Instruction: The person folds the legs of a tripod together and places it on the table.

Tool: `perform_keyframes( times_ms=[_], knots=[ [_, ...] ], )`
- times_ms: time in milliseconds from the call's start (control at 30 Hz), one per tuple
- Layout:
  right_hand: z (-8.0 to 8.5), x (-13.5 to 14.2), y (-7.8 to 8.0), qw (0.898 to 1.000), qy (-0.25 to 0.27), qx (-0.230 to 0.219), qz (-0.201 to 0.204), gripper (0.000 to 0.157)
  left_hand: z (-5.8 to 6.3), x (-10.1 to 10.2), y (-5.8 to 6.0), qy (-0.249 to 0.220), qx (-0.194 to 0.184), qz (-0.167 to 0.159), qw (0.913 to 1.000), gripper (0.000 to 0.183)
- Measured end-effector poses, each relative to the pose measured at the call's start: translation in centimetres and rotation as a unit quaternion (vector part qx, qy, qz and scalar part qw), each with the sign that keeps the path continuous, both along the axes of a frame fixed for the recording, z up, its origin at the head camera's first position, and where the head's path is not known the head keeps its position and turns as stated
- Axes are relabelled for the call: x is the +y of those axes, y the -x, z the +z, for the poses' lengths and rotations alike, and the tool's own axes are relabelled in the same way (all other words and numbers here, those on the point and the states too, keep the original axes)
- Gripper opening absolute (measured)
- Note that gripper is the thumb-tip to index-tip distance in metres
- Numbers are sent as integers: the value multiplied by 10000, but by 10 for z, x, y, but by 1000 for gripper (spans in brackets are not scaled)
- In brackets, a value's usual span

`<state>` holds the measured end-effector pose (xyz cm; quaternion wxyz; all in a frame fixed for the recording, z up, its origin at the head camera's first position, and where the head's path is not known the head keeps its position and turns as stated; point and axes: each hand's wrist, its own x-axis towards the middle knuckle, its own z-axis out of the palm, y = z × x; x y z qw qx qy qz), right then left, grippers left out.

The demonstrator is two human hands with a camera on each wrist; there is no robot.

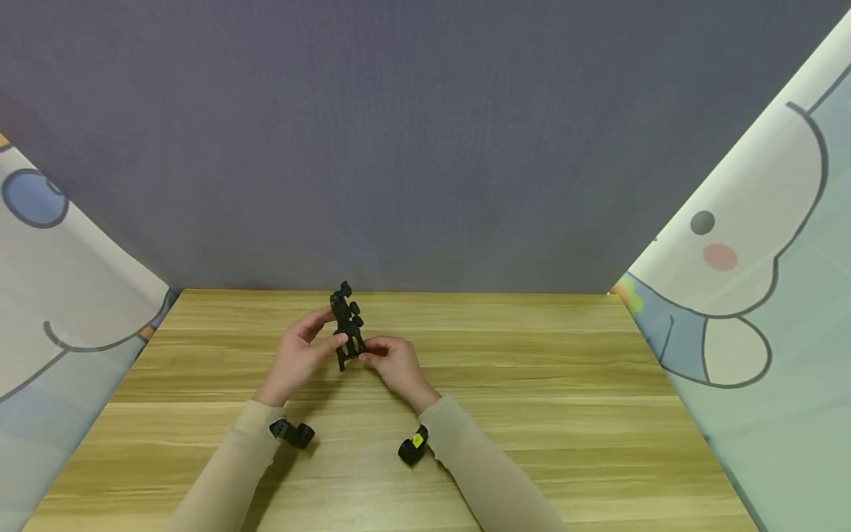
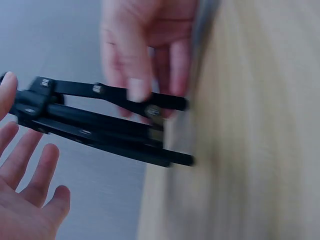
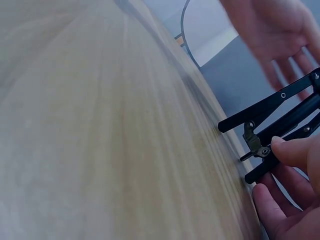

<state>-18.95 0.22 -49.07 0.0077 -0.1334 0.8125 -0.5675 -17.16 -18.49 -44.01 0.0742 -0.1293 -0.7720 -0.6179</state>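
A small black tripod with knobs near its top stands upright, leaning slightly, between both hands. My left hand holds its upper part from the left, thumb in front and fingers behind. From the right, my right hand pinches one leg near its foot. In the left wrist view the tripod lies sideways across the picture, its legs parted and a metal brace between them. The right wrist view shows the right thumb against a leg, close to a brass-coloured brace joint.
Under the hands is a wood-grain table. A grey panel rises at its back edge. Cartoon-printed sheets stand along the sides. Both wrists wear black camera bands.
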Motion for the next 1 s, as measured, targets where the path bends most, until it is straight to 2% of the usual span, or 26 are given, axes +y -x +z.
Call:
perform_keyframes(
  times_ms=[167,300,567,800,1000],
  knots=[
    [-2,0,1,9999,-81,-68,-84,14,19,3,-1,-128,-26,138,9998,53],
    [-2,-2,0,9997,-173,-10,-141,13,33,6,-1,-290,122,110,9994,46],
    [-1,-6,-1,9981,-519,164,-300,13,48,13,2,-396,468,242,9978,37],
    [-1,-8,-1,9953,-848,193,-432,12,71,22,-11,-487,738,224,9958,33],
    [-2,-7,-2,9943,-818,485,-481,12,76,24,-12,-653,1009,349,9921,30]
  ],
)
